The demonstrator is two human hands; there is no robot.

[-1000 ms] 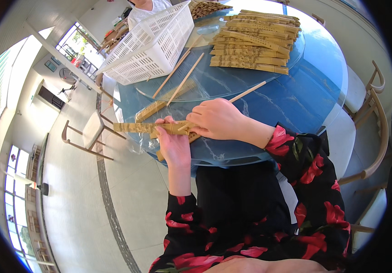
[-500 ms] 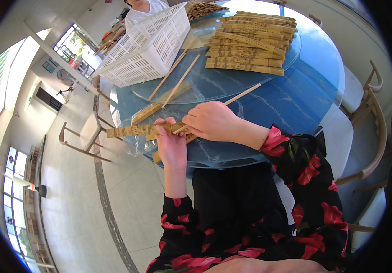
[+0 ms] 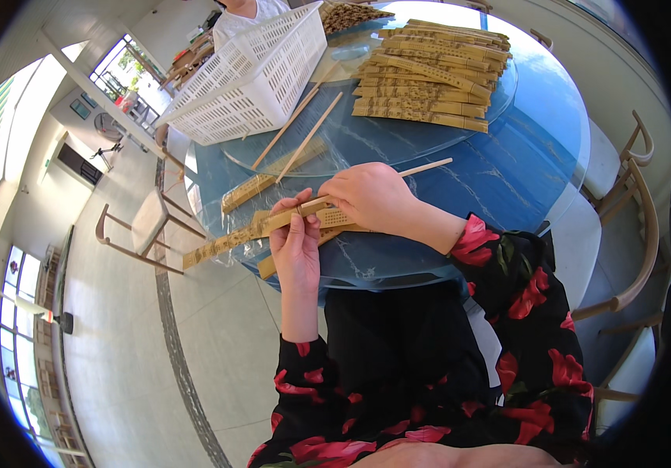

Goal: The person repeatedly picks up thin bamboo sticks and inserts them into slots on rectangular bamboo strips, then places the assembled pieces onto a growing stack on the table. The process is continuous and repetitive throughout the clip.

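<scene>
My left hand (image 3: 296,248) pinches a long tan printed paper chopstick sleeve (image 3: 222,246), whose far end slants down to the left past the table's edge. Closed round a pale wooden chopstick (image 3: 432,165), my right hand (image 3: 373,195) has its fingers against the sleeve's open end. One end of the chopstick meets the sleeve's mouth and the other sticks out to the right; whether a second stick lies with it I cannot tell. More printed sleeves (image 3: 334,219) lie beneath my hands. Two loose chopsticks (image 3: 309,137) rest beyond them, partly over a packed sleeve in clear plastic.
A big stack of sleeves (image 3: 429,82) lies on the glass turntable of the round blue table (image 3: 507,175). A white slatted plastic basket (image 3: 261,93) stands at the far left, with a heap of sticks (image 3: 351,15) behind. Chairs surround the table; another person (image 3: 246,19) is across it.
The sleeve has tilted, its left end now lower. My right hand has shifted slightly right, and the chopstick's tip has swung up to the sleeve's mouth.
</scene>
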